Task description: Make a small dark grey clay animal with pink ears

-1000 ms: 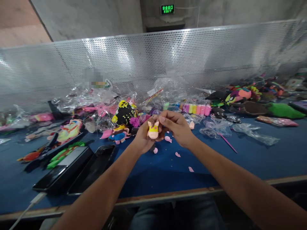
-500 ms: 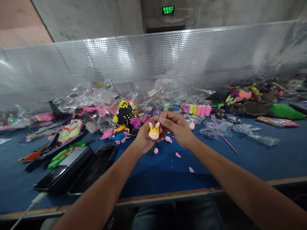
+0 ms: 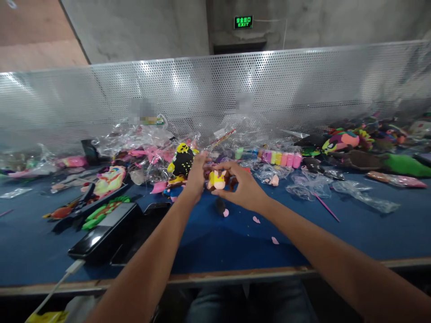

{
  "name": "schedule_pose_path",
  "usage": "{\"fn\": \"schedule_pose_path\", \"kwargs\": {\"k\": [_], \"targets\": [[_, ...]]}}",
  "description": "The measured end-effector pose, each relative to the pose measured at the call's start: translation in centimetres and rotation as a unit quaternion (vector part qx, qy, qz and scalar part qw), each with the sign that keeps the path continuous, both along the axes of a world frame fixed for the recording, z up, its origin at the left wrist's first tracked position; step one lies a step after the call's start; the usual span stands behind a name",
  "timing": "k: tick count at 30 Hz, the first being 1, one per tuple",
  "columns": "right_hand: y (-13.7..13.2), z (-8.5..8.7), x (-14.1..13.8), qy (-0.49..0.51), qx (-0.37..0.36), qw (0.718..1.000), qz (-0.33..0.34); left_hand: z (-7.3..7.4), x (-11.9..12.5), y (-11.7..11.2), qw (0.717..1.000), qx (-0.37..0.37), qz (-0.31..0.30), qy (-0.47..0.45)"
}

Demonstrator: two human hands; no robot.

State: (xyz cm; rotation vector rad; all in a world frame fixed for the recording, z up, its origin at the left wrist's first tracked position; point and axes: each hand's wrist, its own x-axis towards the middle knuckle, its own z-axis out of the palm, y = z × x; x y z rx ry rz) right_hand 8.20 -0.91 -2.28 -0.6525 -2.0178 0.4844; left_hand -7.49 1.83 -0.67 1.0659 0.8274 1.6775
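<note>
A small clay animal head (image 3: 217, 179), yellow on top with a pale pink snout and pointed ears, is held above the blue table. My right hand (image 3: 247, 186) grips it between thumb and forefinger, closed around its right side. Close against its left side is my left hand (image 3: 195, 177), seen edge-on; its fingers are partly hidden and blurred, so whether they grip the head is unclear. Below lies a dark piece (image 3: 220, 207) beside a pale pink piece (image 3: 226, 213). Further pink scraps, one a curled flake (image 3: 256, 220), are scattered near my right forearm.
At the left, a black device (image 3: 104, 233) with a white cable lies by green clay shapes (image 3: 104, 211). Behind my hands are a black-and-yellow clay figure (image 3: 183, 160), plastic bags and colored clay packs (image 3: 281, 159). A purple stick (image 3: 326, 207) lies right. A perforated metal screen (image 3: 202, 89) stands behind.
The clay head has passed from my left hand's palm side into my right hand's thumb-and-forefinger grip and has tilted. My left hand has turned edge-on. The whole view has shifted slightly.
</note>
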Motion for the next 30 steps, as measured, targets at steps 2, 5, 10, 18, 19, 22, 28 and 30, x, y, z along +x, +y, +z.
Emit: {"fn": "schedule_pose_path", "kwargs": {"k": [2, 5, 10, 18, 19, 22, 28, 30], "targets": [[0.2, 0.0, -0.6, -0.051, 0.015, 0.999, -0.006, 0.8, -2.0, 0.9, 0.993, 0.044, 0.106, -0.041], [0.7, -0.2, -2.2, -0.146, 0.051, 0.988, -0.007, 1.7, -4.8, 1.9, 0.971, 0.072, 0.211, -0.089], [1.8, -1.3, -5.6, -0.271, 0.107, 0.956, -0.047, 2.0, -6.0, 2.0, 0.962, 0.081, 0.233, -0.113], [2.1, -1.6, -7.0, -0.387, 0.108, 0.914, 0.049, 2.4, -6.5, 1.7, 0.961, 0.103, 0.217, -0.14], [2.0, -1.3, -6.9, -0.396, 0.1, 0.911, 0.051, 2.4, -6.5, 1.6, 0.961, 0.107, 0.21, -0.141], [1.6, -0.4, -6.3, -0.413, 0.075, 0.907, 0.043, 2.5, -6.5, 1.5, 0.964, 0.124, 0.193, -0.132], [2.3, 1.5, -4.6, -0.352, 0.092, 0.929, 0.064, 2.9, -5.4, 0.9, 0.968, 0.155, 0.177, -0.088], [2.9, 2.3, -3.1, -0.306, 0.065, 0.948, 0.051, 3.1, -4.9, 0.5, 0.967, 0.158, 0.188, -0.068]]}}
